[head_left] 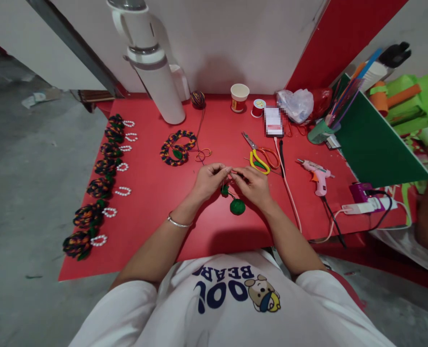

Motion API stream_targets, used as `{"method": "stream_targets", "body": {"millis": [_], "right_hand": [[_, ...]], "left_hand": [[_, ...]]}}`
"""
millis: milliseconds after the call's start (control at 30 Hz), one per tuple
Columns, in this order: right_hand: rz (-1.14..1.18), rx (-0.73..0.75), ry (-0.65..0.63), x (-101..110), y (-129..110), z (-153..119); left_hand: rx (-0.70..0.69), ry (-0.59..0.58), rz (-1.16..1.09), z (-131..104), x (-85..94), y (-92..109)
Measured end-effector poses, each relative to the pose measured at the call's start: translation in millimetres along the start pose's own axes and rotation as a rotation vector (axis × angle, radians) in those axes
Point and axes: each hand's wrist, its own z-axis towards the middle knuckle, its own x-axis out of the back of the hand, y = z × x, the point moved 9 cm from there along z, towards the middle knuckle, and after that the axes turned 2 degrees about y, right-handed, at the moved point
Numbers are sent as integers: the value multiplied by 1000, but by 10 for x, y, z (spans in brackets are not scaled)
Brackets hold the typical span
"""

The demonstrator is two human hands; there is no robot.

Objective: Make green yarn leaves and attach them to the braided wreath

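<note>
Close together over the middle of the table, my left hand [210, 181] and my right hand [252, 185] meet at their fingertips. Both are closed in a pinch around a thin thread, which is hard to see between the fingers. A small green piece [224, 191] hangs or lies just under the fingertips. Nearer to me is a round green yarn ball [237, 206], with a dark strand running up from it. Just beyond my right hand lie yellow-and-orange-handled scissors [260, 161]. A multicoloured braided yarn ring [175, 148] rests beyond my left hand.
Several braided yarn bundles [100, 187] and pearl bead loops [123, 191] line the table's left side. At the back stand a white flask [156, 82], yarn ball [198, 99] and paper cup [239, 98]. A pink glue gun [318, 176] and power strip [362, 207] lie right.
</note>
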Motion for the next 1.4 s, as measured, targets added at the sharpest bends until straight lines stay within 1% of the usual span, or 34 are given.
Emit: {"method": "stream_targets", "body": {"millis": [133, 300, 433, 600, 700, 767, 933, 1000, 1233, 1400], "right_hand": [[-1, -43, -4, 2, 23, 4], [13, -105, 80, 123, -12, 27], [97, -216, 101, 159, 26, 25], [219, -309, 102, 140, 96, 8], [255, -315, 132, 165, 110, 11], [262, -309, 141, 180, 102, 18], [283, -330, 123, 179, 77, 20], [309, -346, 126, 173, 75, 11], [427, -376, 122, 89, 91, -29], [395, -395, 117, 63, 113, -47]], "left_hand": [[13, -10, -23, 5, -17, -17], [23, 37, -96, 44, 46, -58], [49, 41, -140, 62, 59, -108], [39, 30, -173, 57, 68, -70], [14, 60, -148, 34, 105, -5], [3, 60, -120, 5, 91, 33], [13, -25, -87, -67, -53, 67], [4, -43, -71, -77, -82, 77], [15, -45, -73, -61, -93, -7], [5, -42, -66, -51, -94, -56]]}}
